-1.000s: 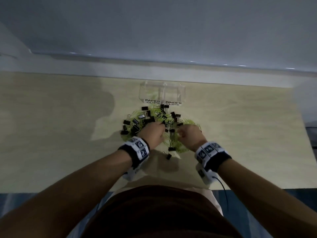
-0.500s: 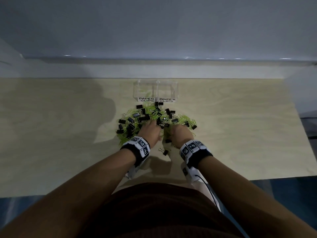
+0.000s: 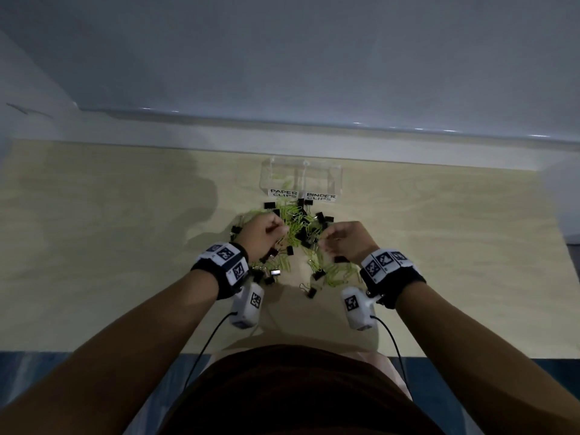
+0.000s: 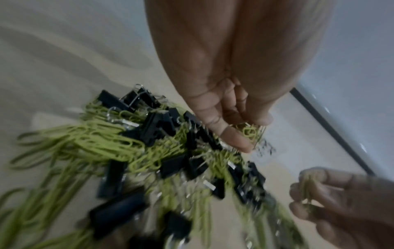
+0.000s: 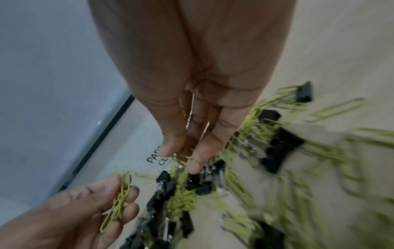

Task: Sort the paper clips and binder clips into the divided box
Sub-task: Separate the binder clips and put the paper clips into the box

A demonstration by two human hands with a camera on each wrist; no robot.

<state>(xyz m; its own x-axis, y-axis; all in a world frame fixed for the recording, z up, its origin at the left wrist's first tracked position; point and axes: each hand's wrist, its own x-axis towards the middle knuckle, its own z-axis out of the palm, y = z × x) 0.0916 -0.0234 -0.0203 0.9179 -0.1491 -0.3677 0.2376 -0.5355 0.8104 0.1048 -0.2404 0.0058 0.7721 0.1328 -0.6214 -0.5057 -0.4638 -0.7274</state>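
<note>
A mixed pile of green paper clips (image 3: 293, 229) and black binder clips (image 3: 320, 216) lies on the wooden table. Behind it stands the clear divided box (image 3: 337, 180), labelled PAPER CLIPS on the left and BINDER CLIPS on the right. A few green clips lie in its left compartment. My left hand (image 3: 281, 229) hovers over the pile's left side and pinches a small bunch of green paper clips (image 4: 248, 132). My right hand (image 3: 324, 241) hovers over the right side, thumb and fingers pinching green paper clips (image 5: 184, 157). Thin shiny metal shows between its fingers.
Stray binder clips (image 3: 310, 291) lie toward the table's front edge (image 3: 125, 351). Bare wood (image 3: 110, 246) stretches left and right of the pile. A pale wall ledge (image 3: 408, 152) runs right behind the box. Cables hang from both wrist cameras.
Both hands have come up out of the pile and moved apart, each now holding green paper clips. The head view has shifted slightly.
</note>
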